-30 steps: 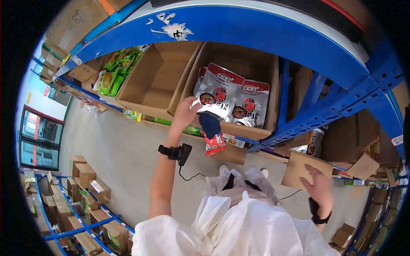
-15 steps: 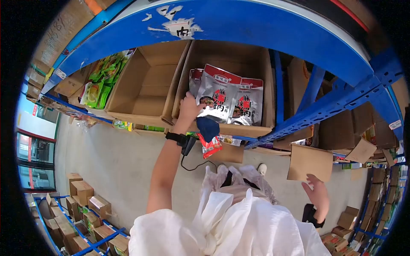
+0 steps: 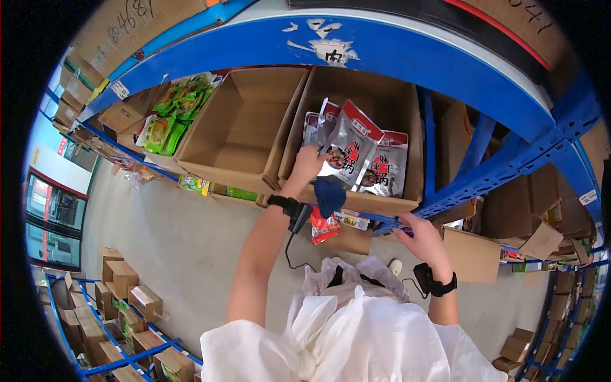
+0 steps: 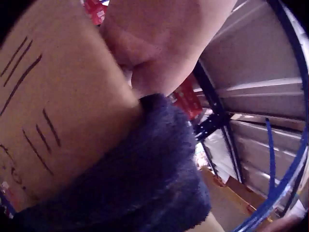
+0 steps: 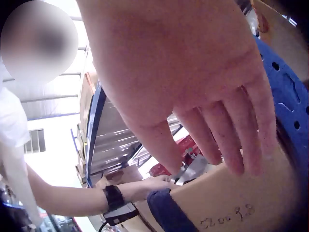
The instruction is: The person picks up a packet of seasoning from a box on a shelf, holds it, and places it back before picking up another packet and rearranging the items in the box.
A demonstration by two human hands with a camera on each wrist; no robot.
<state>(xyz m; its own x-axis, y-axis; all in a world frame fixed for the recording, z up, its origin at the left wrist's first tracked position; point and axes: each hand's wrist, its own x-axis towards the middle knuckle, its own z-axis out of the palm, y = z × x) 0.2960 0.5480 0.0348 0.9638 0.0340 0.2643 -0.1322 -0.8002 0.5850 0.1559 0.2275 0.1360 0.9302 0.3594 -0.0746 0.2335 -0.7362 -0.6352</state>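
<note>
Silver-and-red seasoning packets (image 3: 349,153) with a food picture stand in a cardboard box (image 3: 387,202) on the blue shelf. My left hand (image 3: 310,167) reaches over the box's front and pinches the left edge of the front packet, which leans to the right. Its fingertips are partly hidden among the packets. Over the front rim, next to that hand, hangs a dark blue cloth (image 3: 330,197). My right hand (image 3: 423,239) is by the box's front right corner and the blue beam. In the right wrist view its fingers (image 5: 234,140) are straight and hold nothing.
A bare-bottomed cardboard box (image 3: 245,121) stands to the left, then green packets (image 3: 172,121). A perforated blue beam (image 3: 496,172) slants along the right. Below the shelf are a red packet (image 3: 324,228) and a cardboard flap (image 3: 471,254).
My right hand has come in from the lower right to the box's front corner. My left hand has shifted onto the front packet's edge, and that packet now tilts right, away from those behind.
</note>
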